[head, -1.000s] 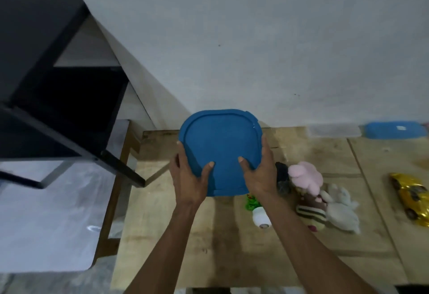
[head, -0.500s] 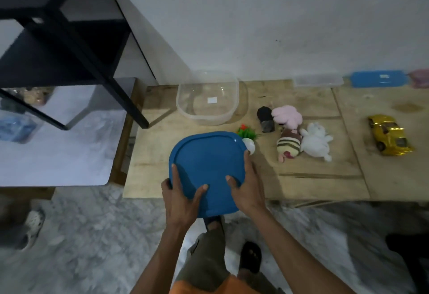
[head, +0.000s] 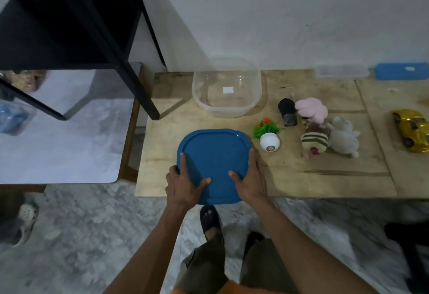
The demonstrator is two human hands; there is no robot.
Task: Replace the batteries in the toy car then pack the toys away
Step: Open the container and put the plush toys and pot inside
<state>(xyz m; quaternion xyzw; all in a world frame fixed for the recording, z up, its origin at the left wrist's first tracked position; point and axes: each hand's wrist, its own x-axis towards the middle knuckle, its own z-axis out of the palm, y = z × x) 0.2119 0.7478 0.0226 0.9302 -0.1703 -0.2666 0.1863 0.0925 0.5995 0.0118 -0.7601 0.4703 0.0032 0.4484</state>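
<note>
2 hands hold a blue lid (head: pixel 214 161) over the near edge of a low wooden board (head: pixel 301 177). The left hand (head: pixel 183 184) grips the lid's left rim, thumb laid on top and forefinger stretched along the edge; the right hand (head: pixel 249 180) grips the right rim the same way, thumb on top, fingers running up the side. Whether the lid rests on the board or hangs just above it cannot be told. Below the hands, 2 feet in dark sandals (head: pixel 210 221) stand on a marbled grey floor (head: pixel 81 235).

Just right of the lid lies a small white pot of green plastic plant with red flowers (head: pixel 268 134), tipped on its side. Further right sits a cluster of soft toys: a striped plush (head: pixel 314 140) touching a white plush (head: pixel 342 137), with a pink plush (head: pixel 312 110) behind them and a black cylinder-shaped item (head: pixel 287 111) beside the pink one. Well apart at the right edge lies the yellow toy car (head: pixel 412 130).

Beyond the lid stands a clear plastic container (head: pixel 226 85), open-topped, with a white sticker on its base. Against the wall at the far right lie a clear flat lid (head: pixel 342 71) and a blue box (head: pixel 401 71). To the left rises a black metal shelf frame (head: pixel 97 38).
</note>
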